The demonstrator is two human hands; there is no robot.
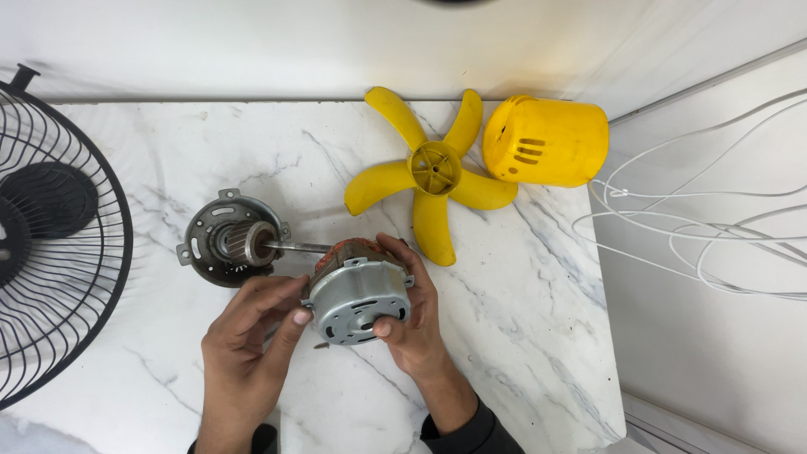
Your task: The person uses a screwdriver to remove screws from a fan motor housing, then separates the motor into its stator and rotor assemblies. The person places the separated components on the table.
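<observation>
Both hands, L [244, 336] & R [412, 311], fingers clamped on grey round metal motor housing [360, 298]; prob. heavy, rigid, smooth — grip rim, avoid copper windings.

One head cam, looking straight down, close over marble table [504, 336]; no 2nd view.
</observation>
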